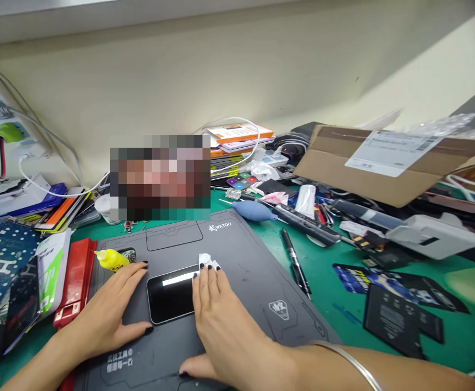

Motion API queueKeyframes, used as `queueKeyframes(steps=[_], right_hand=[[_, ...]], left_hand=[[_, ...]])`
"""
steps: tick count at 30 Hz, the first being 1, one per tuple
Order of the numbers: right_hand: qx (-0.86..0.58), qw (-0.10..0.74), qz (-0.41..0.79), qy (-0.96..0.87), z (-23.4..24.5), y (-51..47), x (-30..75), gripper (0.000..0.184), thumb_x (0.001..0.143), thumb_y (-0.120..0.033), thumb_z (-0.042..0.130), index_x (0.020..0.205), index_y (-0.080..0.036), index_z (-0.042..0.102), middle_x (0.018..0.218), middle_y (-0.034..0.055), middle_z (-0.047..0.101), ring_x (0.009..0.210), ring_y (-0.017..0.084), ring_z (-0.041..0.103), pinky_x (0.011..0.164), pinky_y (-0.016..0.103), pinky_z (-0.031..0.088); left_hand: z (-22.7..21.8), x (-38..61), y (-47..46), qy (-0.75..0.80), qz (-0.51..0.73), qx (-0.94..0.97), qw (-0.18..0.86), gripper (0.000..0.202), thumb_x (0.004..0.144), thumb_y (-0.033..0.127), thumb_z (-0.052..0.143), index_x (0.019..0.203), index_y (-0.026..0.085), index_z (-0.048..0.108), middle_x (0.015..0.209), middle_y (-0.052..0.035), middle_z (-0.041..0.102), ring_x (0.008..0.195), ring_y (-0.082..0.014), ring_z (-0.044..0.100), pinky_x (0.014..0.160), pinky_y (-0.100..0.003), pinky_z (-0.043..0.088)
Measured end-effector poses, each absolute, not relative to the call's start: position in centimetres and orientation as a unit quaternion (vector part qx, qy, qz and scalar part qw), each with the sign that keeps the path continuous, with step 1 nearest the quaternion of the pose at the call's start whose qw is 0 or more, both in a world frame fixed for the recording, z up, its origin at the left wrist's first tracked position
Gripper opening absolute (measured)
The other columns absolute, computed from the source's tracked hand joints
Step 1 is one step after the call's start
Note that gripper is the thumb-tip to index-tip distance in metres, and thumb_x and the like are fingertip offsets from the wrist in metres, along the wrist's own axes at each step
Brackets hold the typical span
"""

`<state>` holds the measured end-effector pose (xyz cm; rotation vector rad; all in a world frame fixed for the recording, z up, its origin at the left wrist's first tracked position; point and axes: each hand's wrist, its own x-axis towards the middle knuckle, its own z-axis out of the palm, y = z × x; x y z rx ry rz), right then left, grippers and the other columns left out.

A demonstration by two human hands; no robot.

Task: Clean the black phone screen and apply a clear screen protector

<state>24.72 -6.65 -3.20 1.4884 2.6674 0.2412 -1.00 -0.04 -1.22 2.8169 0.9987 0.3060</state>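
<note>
A black smartphone lies screen up on a dark grey WKTOO work mat, with a bright reflection across its glass. My left hand cups the phone's left end, with fingers above it and thumb below. My right hand lies flat over the phone's right end, its fingertips on a crumpled white tissue. The tissue touches the glass, and the hand hides the phone's right end. A yellow-capped glue bottle lies just beyond my left fingers. A thin metal bangle circles my right forearm.
A green bench mat holds a blue air blower, a black pen, and a red tool case. A cardboard box stands back right. Cables run from wall sockets at the left. A pixelated patch hides part of the back.
</note>
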Motion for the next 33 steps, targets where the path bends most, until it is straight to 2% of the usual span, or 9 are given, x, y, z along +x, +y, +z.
queueKeyframes(steps=[4,8,14,20,25,33], right_hand=[[0.483,0.057,0.058,0.872,-2.2,-6.2,24.8,0.130,0.068,-0.095,0.049,0.140,0.012,0.051,0.141,0.0425,0.046,0.131,0.056,0.050,0.102,0.068,0.046],[0.488,0.094,0.030,0.867,-0.7,-6.1,24.9,0.131,0.070,-0.091,0.057,0.140,0.020,0.044,0.140,0.0474,0.043,0.129,0.060,0.050,0.102,0.070,0.044],[0.515,0.112,-0.016,0.850,-0.1,-7.0,25.3,0.117,0.073,-0.088,0.057,0.136,0.011,0.057,0.134,0.0409,0.056,0.127,0.058,0.053,0.104,0.073,0.040],[0.434,0.075,0.111,0.891,-1.5,-9.3,25.4,0.117,0.079,-0.088,0.046,0.133,0.015,0.057,0.130,0.0419,0.057,0.123,0.053,0.058,0.105,0.068,0.042],[0.416,0.045,0.146,0.896,-1.7,-7.6,25.7,0.113,0.081,-0.089,0.041,0.133,0.009,0.060,0.131,0.0373,0.060,0.120,0.048,0.063,0.103,0.061,0.046],[0.449,0.137,0.154,0.869,-0.6,-7.0,26.3,0.106,0.085,-0.086,0.040,0.126,0.008,0.066,0.121,0.0378,0.065,0.106,0.045,0.071,0.090,0.054,0.053]], left_hand=[[-1.1,-0.9,0.0,0.329,0.095,0.937,0.072,0.080,0.088,0.040,0.067,0.154,0.023,0.025,0.152,-0.0199,0.045,0.138,-0.0377,0.049,0.109,-0.056,0.051],[-0.9,-0.6,0.1,0.322,0.069,0.940,0.087,0.076,0.092,0.044,0.064,0.153,0.022,0.025,0.152,-0.0204,0.044,0.139,-0.0375,0.046,0.113,-0.057,0.047],[-0.8,-0.3,0.4,0.321,0.054,0.941,0.093,0.075,0.094,0.050,0.061,0.153,0.018,0.027,0.153,-0.0216,0.041,0.140,-0.0385,0.044,0.112,-0.059,0.045],[-1.2,-0.3,0.3,0.319,0.068,0.942,0.080,0.074,0.094,0.053,0.060,0.151,0.016,0.031,0.151,-0.0220,0.043,0.137,-0.0379,0.048,0.111,-0.056,0.047],[-1.1,-0.1,0.0,0.303,0.086,0.947,0.068,0.069,0.094,0.051,0.059,0.147,0.014,0.036,0.148,-0.0229,0.047,0.136,-0.0376,0.049,0.109,-0.055,0.049],[-1.7,-0.1,-0.1,0.301,0.089,0.947,0.069,0.068,0.091,0.049,0.065,0.141,0.009,0.042,0.149,-0.0254,0.046,0.138,-0.0375,0.047,0.112,-0.054,0.046]])
